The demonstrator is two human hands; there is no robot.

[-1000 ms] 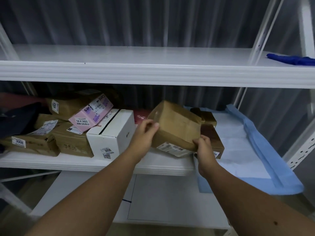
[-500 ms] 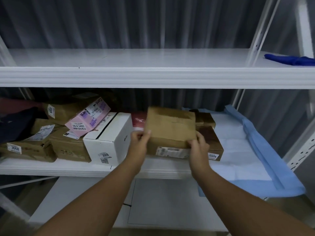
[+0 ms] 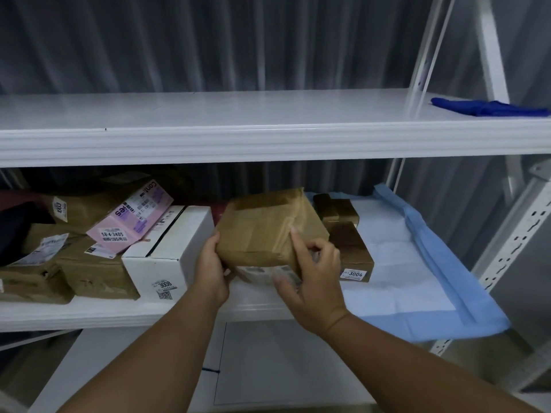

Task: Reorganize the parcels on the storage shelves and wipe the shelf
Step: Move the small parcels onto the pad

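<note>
Both the left hand [image 3: 210, 271] and right hand [image 3: 313, 278] grip the brown parcel [image 3: 262, 231].

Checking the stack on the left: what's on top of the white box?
A pink parcel leans tilted on the white box's left top edge; whatever lies under the pink parcel's far end is hidden.

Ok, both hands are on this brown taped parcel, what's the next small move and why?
Probably lower the brown taped parcel into the gap between the white box and the small brown labelled box: the left hand and right hand hold it just above the middle shelf there.
</note>
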